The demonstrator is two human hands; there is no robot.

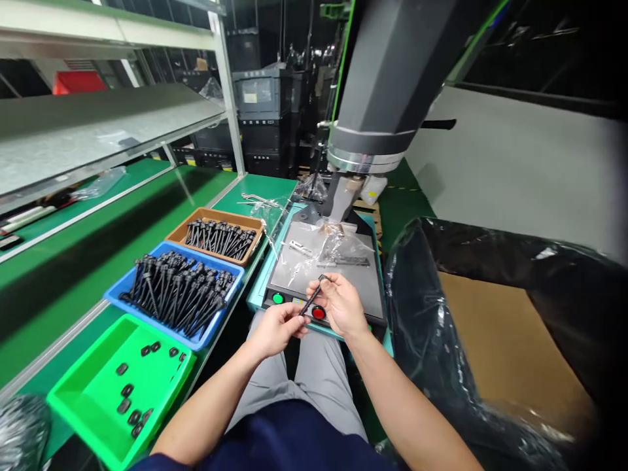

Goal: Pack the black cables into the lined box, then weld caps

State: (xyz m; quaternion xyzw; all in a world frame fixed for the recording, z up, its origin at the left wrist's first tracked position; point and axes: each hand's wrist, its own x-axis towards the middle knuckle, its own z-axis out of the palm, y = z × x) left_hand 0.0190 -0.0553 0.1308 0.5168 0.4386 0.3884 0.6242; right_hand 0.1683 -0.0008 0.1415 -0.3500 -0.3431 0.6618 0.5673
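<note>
My left hand (279, 329) pinches the lower end of a thin black rod (311, 301) with a wider head. The fingers of my right hand (344, 304) close on its upper end, so the rod slants between both hands. Just behind lies the front of a machine base (294, 275) with a green button (277, 298) and a red button (318, 313). To the left, a blue tray (150, 320) is heaped with similar black rods. A brown tray (230, 216) behind it holds more. Small black ring-like pieces (127, 390) are scattered in a green tray (93, 392).
A large dark machine head (377, 85) hangs over the base, its lower tool (343, 196) partly covered by clear plastic. On the right stands a box lined with black plastic (422, 314), with cardboard (505, 340) inside. A metal shelf (108, 118) rises at left; stacked crates (262, 95) stand behind.
</note>
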